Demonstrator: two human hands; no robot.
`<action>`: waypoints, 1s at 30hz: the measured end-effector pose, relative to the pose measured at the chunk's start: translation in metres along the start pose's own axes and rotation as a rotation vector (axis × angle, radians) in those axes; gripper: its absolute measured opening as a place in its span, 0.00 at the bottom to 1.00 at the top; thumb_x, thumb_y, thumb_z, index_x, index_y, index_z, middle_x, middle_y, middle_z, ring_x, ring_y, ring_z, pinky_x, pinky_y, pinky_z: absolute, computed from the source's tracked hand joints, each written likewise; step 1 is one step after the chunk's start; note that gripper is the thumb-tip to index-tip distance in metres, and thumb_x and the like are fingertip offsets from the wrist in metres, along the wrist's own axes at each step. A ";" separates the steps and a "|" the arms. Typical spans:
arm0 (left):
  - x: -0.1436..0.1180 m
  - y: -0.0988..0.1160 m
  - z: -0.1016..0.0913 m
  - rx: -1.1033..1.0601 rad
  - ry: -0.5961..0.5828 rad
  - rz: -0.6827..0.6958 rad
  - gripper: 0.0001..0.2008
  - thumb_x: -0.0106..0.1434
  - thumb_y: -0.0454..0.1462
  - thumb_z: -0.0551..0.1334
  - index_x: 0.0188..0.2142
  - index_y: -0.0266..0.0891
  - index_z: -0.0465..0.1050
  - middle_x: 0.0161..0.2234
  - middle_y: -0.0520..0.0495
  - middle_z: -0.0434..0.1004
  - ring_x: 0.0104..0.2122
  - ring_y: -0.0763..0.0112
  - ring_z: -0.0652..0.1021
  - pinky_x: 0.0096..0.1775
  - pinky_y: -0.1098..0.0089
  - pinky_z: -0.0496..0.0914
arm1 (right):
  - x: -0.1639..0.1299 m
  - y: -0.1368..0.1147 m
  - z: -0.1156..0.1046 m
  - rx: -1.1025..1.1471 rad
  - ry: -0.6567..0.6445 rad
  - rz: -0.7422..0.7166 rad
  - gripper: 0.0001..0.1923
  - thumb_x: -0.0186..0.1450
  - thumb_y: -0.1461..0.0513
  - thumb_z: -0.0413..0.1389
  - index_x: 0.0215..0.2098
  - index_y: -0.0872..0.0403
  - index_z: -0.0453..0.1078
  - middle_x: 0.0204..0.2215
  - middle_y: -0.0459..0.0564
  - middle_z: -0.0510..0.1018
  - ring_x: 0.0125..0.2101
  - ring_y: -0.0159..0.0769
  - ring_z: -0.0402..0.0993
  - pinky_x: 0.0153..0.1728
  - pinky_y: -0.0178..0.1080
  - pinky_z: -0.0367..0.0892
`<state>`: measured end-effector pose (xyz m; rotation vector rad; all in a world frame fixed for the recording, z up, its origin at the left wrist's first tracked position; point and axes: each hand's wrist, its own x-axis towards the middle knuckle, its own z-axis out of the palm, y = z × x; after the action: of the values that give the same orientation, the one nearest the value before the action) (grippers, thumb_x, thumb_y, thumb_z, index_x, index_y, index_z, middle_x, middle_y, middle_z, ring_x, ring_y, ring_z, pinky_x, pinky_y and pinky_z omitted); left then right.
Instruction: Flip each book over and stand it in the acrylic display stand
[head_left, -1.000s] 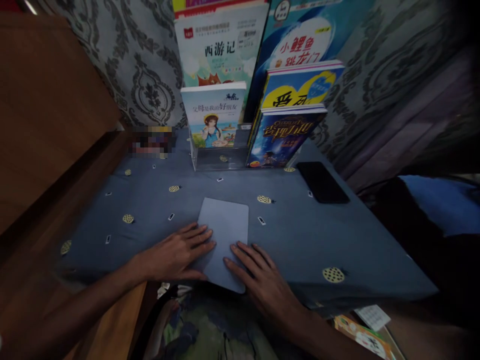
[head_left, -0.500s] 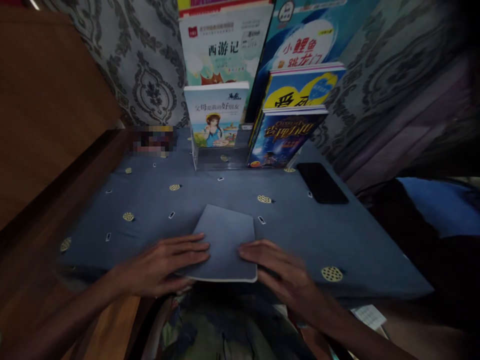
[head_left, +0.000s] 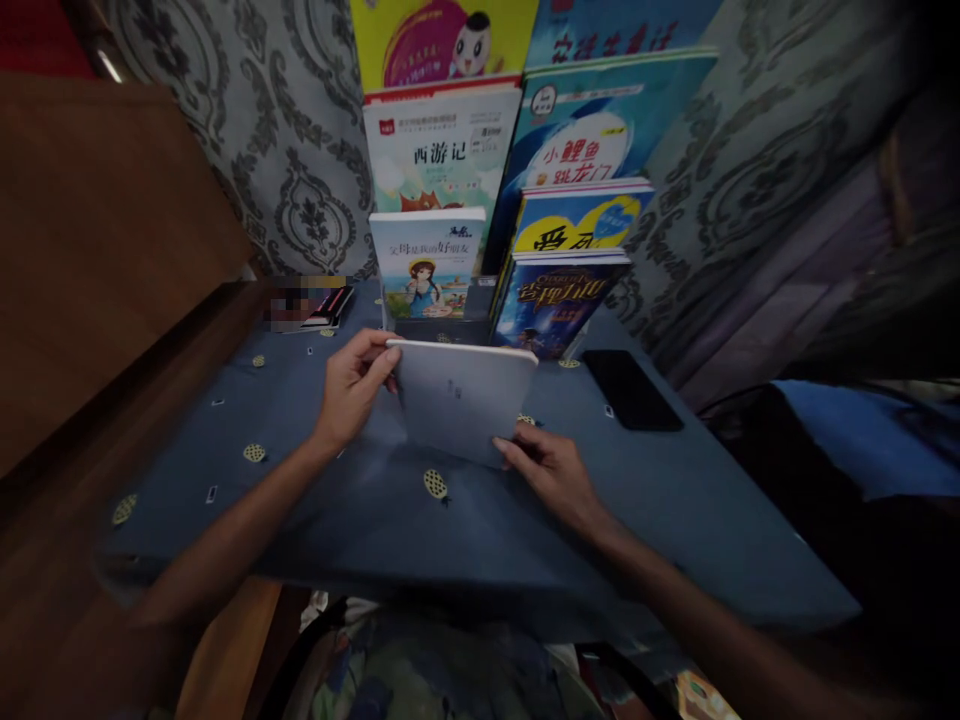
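At the far left, a small stack of flat items (head_left: pixel 319 305), partly blurred, is lying on the table (head_left: pixel 300 520), which a blue cloth with small yellow dotted rounds is covering. Just right of it, the left hand (head_left: pixel 352 385) is closing its grip on the upper left corner of a thin pale grey tablet-like slab with rounded corners (head_left: pixel 461 400), thumb on the near face and fingers curling behind, apparently so the slab is staying tilted up on its lower edge rather than lying flat. The slab is standing at the middle of the table, its top edge leaning towards the far side. The right hand (head_left: pixel 551 475) is gripping the lower right corner, seemingly steadying the bottom against the cloth. Directly behind the slab, and close enough to be crowding it, a clear stand of upright children's books (head_left: pixel 442 255) is rising in tiers against the patterned grey curtain (head_left: pixel 300 170). Further right, a black phone (head_left: pixel 632 390) is lying flat on the cloth, well apart from both hands.
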<state>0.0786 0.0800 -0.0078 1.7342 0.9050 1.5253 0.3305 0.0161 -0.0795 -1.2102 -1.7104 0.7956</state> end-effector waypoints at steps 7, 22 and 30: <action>0.025 -0.051 0.012 -0.137 -0.010 -0.151 0.18 0.58 0.47 0.68 0.40 0.39 0.68 0.24 0.56 0.68 0.20 0.78 0.70 0.19 0.78 0.68 | 0.015 -0.004 0.000 0.235 -0.024 0.142 0.22 0.62 0.44 0.59 0.24 0.52 0.67 0.16 0.40 0.67 0.17 0.30 0.63 0.22 0.35 0.62; -0.029 -0.100 0.005 0.914 -0.485 0.016 0.12 0.70 0.37 0.56 0.51 0.41 0.69 0.56 0.41 0.72 0.58 0.58 0.72 0.58 0.56 0.68 | 0.015 0.029 0.000 -0.687 -0.078 0.071 0.11 0.67 0.59 0.55 0.45 0.52 0.75 0.34 0.51 0.80 0.32 0.42 0.78 0.31 0.39 0.69; -0.028 -0.105 0.005 0.995 -0.632 0.016 0.21 0.73 0.41 0.51 0.63 0.38 0.62 0.65 0.36 0.65 0.66 0.56 0.64 0.60 0.51 0.64 | 0.058 0.023 0.047 -0.523 -0.213 -0.306 0.20 0.72 0.62 0.45 0.59 0.55 0.68 0.53 0.59 0.77 0.54 0.46 0.72 0.57 0.50 0.68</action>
<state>0.0734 0.1143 -0.1110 2.6605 1.3882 0.3845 0.2883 0.0773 -0.1020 -1.1803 -2.3049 0.3026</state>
